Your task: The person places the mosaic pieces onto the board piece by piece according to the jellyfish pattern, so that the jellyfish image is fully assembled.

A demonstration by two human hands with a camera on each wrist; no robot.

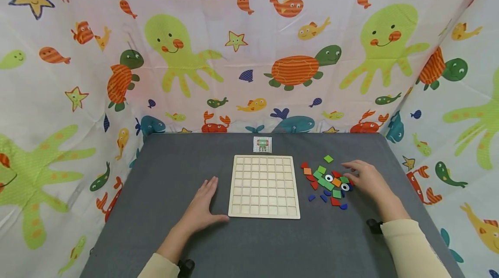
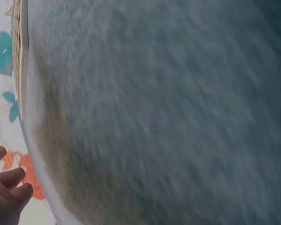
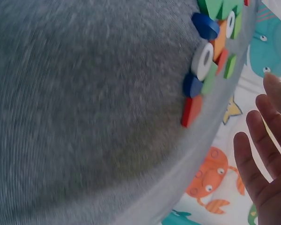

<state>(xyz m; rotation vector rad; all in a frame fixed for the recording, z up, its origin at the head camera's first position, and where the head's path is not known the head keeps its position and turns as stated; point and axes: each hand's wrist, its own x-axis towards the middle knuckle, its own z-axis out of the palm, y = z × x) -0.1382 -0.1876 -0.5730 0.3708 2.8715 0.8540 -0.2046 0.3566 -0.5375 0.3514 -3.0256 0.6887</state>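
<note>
A pale wooden grid board (image 1: pixel 264 186) lies flat on the grey table, its squares bare. My left hand (image 1: pixel 200 205) is beside its left edge, fingers straight and thumb spread, the thumb tip at the lower left corner; whether it touches is unclear. The board's edge (image 2: pixel 21 61) shows side-on in the left wrist view. Right of the board lies a loose pile of small flat pieces (image 1: pixel 329 182): green, red, orange and blue shapes and white rings (image 3: pixel 202 61). My right hand (image 1: pixel 370 180) hovers at the pile's right side, fingers loosely extended with nothing between them.
A small printed card (image 1: pixel 262 144) with a coloured figure lies behind the board. One green piece (image 1: pixel 328 159) sits apart at the back of the pile. A curtain (image 1: pixel 249 53) with sea animals hangs behind the table and along both sides.
</note>
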